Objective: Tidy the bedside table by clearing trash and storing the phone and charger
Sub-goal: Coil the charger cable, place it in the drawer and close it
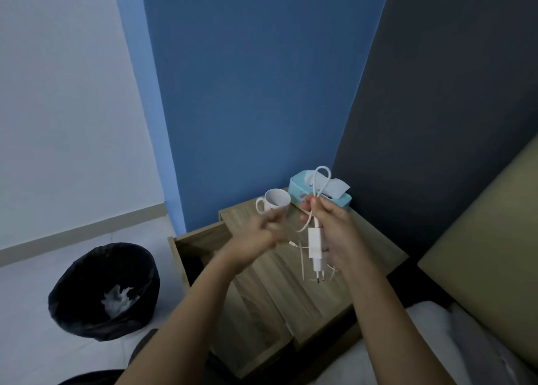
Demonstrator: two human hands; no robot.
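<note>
Here, the right hand (329, 224) is held above the bedside table (375, 247) with its fingers closed around a gathered loop of white charger cable (321, 180). The loop rises above the fingertips, in front of the tissue box (302, 192). The white charger plug (316, 249) hangs below the hand, prongs pointing down, and loose lengths of cable trail beside it. Whether these lengths touch the surface cannot be told.

The left hand (259, 239) is blurred. Its fingers appear curled near a strand of cable, but whether it is gripped cannot be determined.

At the far edge of the surface, a white mug (275, 204) is stood near the left corner, partly hidden by the left hand. The teal tissue box is placed just beside it, toward the right corner against the wall, with a white sheet protruding from its top.

On the table's left side, a drawer (186, 244) is pulled open. Its interior is dark and largely covered by the left forearm, so its contents cannot be made out.

On the floor, left of the table, a black-lined trash bin (72, 303) is seen with crumpled white paper (118, 298) inside. A bed (436, 341) is cut off at the lower right. The phone cannot be located.
</note>
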